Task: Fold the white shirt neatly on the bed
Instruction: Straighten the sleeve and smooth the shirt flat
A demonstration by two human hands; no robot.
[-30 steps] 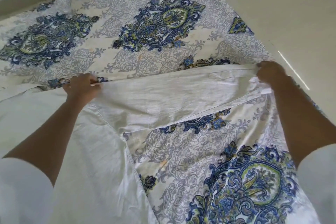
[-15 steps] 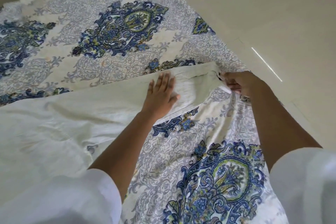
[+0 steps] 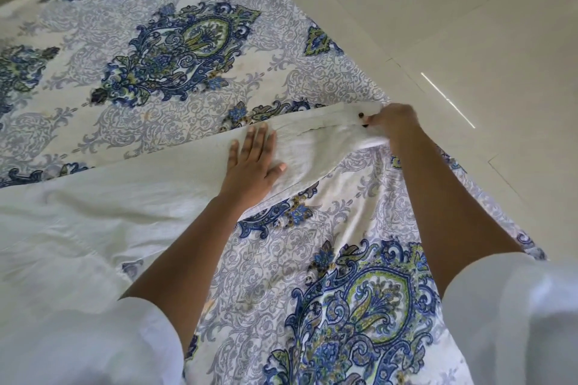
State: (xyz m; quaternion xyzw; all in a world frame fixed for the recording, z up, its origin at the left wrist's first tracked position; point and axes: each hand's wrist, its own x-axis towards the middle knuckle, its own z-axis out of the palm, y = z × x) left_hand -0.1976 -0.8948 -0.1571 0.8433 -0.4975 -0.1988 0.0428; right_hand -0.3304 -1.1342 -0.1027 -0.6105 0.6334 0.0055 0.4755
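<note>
The white shirt (image 3: pixel 103 212) lies spread over the left half of the bed (image 3: pixel 175 47), which carries a blue and green paisley sheet. One sleeve (image 3: pixel 316 147) stretches out to the right towards the bed's edge. My left hand (image 3: pixel 253 162) lies flat and open on that sleeve, fingers apart, palm down. My right hand (image 3: pixel 394 123) pinches the cuff end of the sleeve near the bed's right edge; two dark buttons show by its fingers. The shirt's lower part is hidden under my white-sleeved left arm.
Pale tiled floor (image 3: pixel 469 25) runs along the right of the bed, whose edge slants from top centre to lower right. Bare patterned sheet lies beyond the sleeve and also in front of it, between my forearms.
My left hand let go of the shoulder area, moved right along the sleeve and now lies flat on it. My right hand kept hold of the cuff. The view has shifted to the right.
</note>
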